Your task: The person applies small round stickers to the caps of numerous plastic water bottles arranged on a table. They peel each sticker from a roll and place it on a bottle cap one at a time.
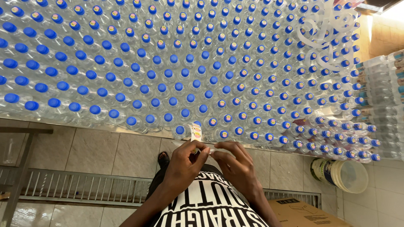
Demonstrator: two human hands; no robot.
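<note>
**A:** ok so going left to right, what's actually in the hands? From here it's just a sea of bottles [168, 75] with blue caps packed tight on the counter [105, 126].

**B:** Left hand [185, 162] first. Its fingertips are pressed together, pinching the lower end of a sticker strip [196, 132]. The strip runs up and away from the hands, long axis roughly vertical in the head view, its top end right against the front row of bottles near the counter edge.

**A:** and the right one?

**B:** Right hand [236, 162] is just beside the left, fingers curled in toward it, tips meeting at a small white bit between the 2 hands. Can't tell for sure if it's gripping the backing paper or peeling a sticker off, too small to see.

**A:** so which hand is closer to the strip?

**B:** The left, it sits directly under the strip. Bottles lie straight ahead of both hands, near. Further right there's a bucket [343, 174] on the tiled floor [105, 151] and a cardboard box [303, 214] corner.
</note>
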